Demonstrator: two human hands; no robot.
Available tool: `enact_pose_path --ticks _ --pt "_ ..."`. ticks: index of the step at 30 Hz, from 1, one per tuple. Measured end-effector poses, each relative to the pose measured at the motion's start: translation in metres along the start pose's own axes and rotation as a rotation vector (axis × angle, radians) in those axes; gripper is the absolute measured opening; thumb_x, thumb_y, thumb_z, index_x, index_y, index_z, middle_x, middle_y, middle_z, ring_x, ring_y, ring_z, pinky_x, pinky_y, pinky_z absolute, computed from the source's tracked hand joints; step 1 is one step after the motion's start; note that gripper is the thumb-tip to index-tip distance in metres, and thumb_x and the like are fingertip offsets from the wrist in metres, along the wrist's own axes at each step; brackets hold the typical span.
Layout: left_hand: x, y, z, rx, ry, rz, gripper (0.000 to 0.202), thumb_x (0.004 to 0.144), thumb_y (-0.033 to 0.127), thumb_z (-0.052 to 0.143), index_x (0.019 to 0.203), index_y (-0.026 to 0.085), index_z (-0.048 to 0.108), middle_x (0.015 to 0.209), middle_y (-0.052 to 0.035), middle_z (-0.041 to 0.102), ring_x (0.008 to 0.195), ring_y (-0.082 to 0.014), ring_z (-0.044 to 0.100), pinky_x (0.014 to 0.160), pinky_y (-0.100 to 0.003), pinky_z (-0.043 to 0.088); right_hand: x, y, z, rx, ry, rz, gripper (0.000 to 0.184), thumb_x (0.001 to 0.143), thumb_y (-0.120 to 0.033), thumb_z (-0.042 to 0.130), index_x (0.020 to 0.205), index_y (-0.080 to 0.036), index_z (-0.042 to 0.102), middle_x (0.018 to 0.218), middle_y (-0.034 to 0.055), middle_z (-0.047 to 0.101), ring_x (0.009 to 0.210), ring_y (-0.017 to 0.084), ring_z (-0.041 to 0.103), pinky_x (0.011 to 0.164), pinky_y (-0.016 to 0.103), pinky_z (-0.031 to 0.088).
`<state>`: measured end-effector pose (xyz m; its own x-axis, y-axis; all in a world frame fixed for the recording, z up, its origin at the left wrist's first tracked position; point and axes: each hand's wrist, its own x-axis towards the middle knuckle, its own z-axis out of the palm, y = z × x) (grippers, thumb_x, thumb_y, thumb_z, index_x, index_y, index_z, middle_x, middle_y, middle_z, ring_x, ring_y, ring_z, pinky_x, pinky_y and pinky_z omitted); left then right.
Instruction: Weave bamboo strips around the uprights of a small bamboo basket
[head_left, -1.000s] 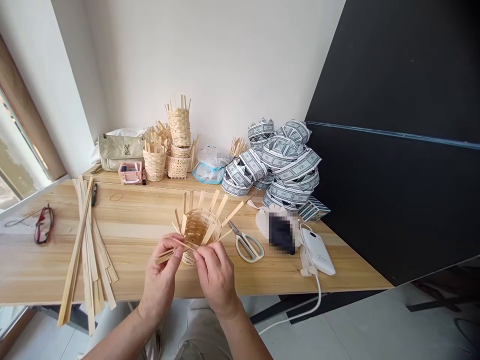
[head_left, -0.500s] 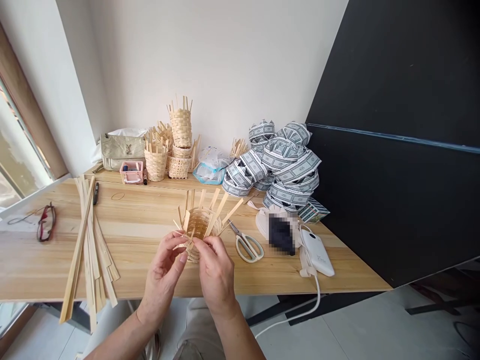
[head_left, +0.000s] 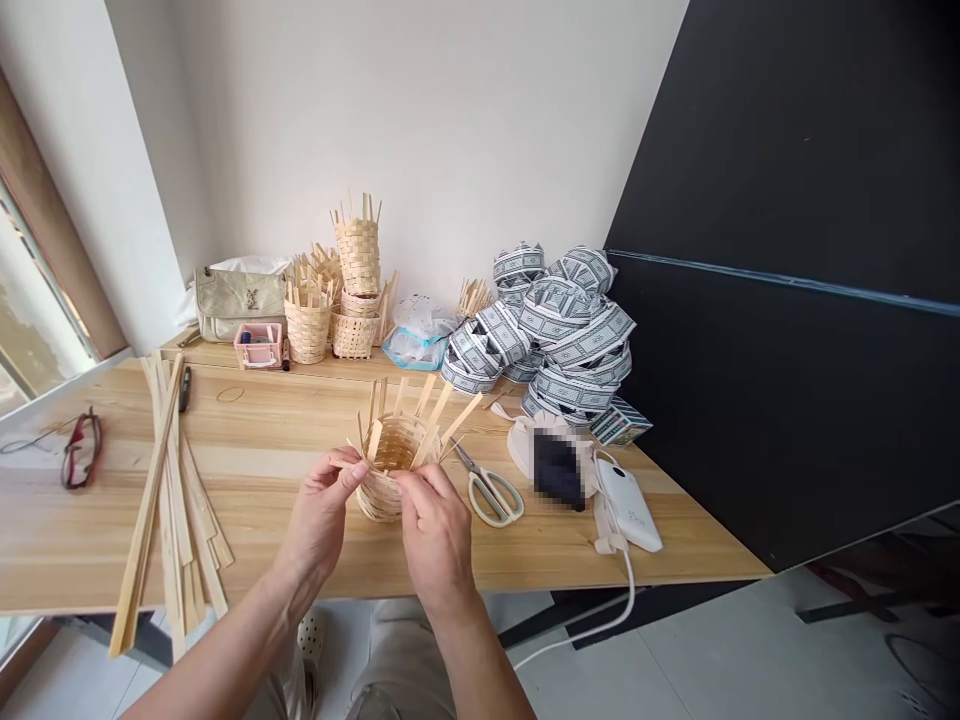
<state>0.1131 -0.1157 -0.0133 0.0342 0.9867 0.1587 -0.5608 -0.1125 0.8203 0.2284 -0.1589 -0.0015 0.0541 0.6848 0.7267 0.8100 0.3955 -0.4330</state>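
Small half-woven pale bamboo basket [head_left: 390,462] w/ upright strips sits at near edge of light wooden table [head_left: 300,440]. Left hand [head_left: 321,520] pinches a thin strip at its rim; right hand [head_left: 433,528] fingers curl on the front wall. White-handled scissors [head_left: 489,488] just right; long bamboo strips [head_left: 169,480] well left.
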Motion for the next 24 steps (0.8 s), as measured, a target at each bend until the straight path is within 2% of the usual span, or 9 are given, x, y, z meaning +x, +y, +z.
enact_pose_path --ticks 4,8,9,10,12,14,16,20,24 --pt "0.003 -0.001 0.0 -0.041 0.037 -0.001 0.02 0.056 0.029 0.079 0.057 0.018 0.062 0.073 0.0019 0.057 0.077 -0.0122 0.049 0.074 -0.025 0.037 -0.004 0.004 0.002 0.207 0.083 0.078 0.021 0.084 -0.011 0.045 0.09 -0.021 0.063 0.083 0.0048 0.064 0.081 0.017 0.059 0.071 0.029 0.048" --pt "0.004 -0.002 0.0 -0.038 0.062 -0.018 0.021 0.056 0.03 0.079 0.057 0.018 0.061 0.076 0.0013 0.057 0.078 -0.0126 0.05 0.076 -0.026 0.039 -0.01 0.017 0.006 0.38 0.266 0.312 0.006 0.08 -0.019 0.053 0.082 -0.02 0.059 0.088 0.0054 0.059 0.082 0.017 0.057 0.069 0.029 0.049" --pt "0.004 -0.002 0.001 -0.035 0.066 -0.019 0.022 0.056 0.03 0.079 0.057 0.018 0.061 0.077 0.0012 0.057 0.079 -0.0129 0.051 0.077 -0.027 0.039 -0.012 0.021 0.008 0.389 0.303 0.383 0.009 0.078 -0.023 0.056 0.086 -0.02 0.058 0.092 0.0063 0.059 0.086 0.018 0.057 0.072 0.031 0.049" --pt "0.005 -0.003 0.001 -0.031 0.069 -0.02 0.022 0.056 0.03 0.079 0.056 0.018 0.061 0.077 0.0012 0.057 0.08 -0.0131 0.051 0.078 -0.027 0.039 -0.012 0.024 0.01 0.405 0.319 0.448 0.02 0.075 -0.027 0.059 0.094 -0.019 0.057 0.099 0.0079 0.058 0.092 0.02 0.056 0.077 0.034 0.049" --pt "0.006 -0.004 0.001 -0.025 0.073 -0.018 0.022 0.056 0.03 0.079 0.055 0.018 0.06 0.078 0.0013 0.056 0.082 -0.0131 0.05 0.078 -0.027 0.039 -0.011 0.03 0.013 0.496 0.278 0.537 0.044 0.073 -0.033 0.062 0.113 -0.019 0.05 0.115 0.0113 0.055 0.105 0.023 0.053 0.086 0.038 0.046" --pt "0.007 -0.004 0.001 -0.024 0.069 -0.025 0.023 0.056 0.03 0.079 0.055 0.018 0.06 0.08 0.0015 0.055 0.085 -0.0129 0.05 0.079 -0.026 0.039 -0.007 0.033 0.017 0.626 0.16 0.551 0.056 0.075 -0.037 0.061 0.125 -0.02 0.043 0.122 0.0116 0.055 0.109 0.024 0.053 0.088 0.039 0.046" --pt "0.008 -0.005 0.001 -0.028 0.08 -0.035 0.023 0.055 0.03 0.08 0.054 0.017 0.06 0.085 0.0012 0.056 0.089 -0.0136 0.05 0.081 -0.027 0.038 -0.004 0.034 0.021 0.703 0.071 0.528 0.059 0.076 -0.039 0.061 0.129 -0.022 0.041 0.117 0.0096 0.06 0.106 0.024 0.057 0.085 0.039 0.048" --pt "0.009 -0.004 0.002 -0.019 0.084 -0.034 0.025 0.055 0.032 0.08 0.054 0.018 0.06 0.096 -0.002 0.059 0.107 -0.02 0.048 0.091 -0.033 0.036 -0.002 0.039 0.026 0.684 0.039 0.495 0.062 0.076 -0.038 0.062 0.131 -0.022 0.04 0.112 0.0082 0.064 0.103 0.024 0.059 0.083 0.039 0.05" --pt "0.011 -0.004 0.002 0.013 0.007 -0.043 0.026 0.059 0.033 0.078 0.053 0.018 0.058 0.086 -0.0032 0.064 0.107 -0.0215 0.051 0.094 -0.036 0.034 -0.002 0.043 0.023 0.649 -0.02 0.423 0.055 0.079 -0.037 0.058 0.129 -0.023 0.041 0.113 0.0071 0.064 0.1 0.022 0.062 0.081 0.035 0.051"
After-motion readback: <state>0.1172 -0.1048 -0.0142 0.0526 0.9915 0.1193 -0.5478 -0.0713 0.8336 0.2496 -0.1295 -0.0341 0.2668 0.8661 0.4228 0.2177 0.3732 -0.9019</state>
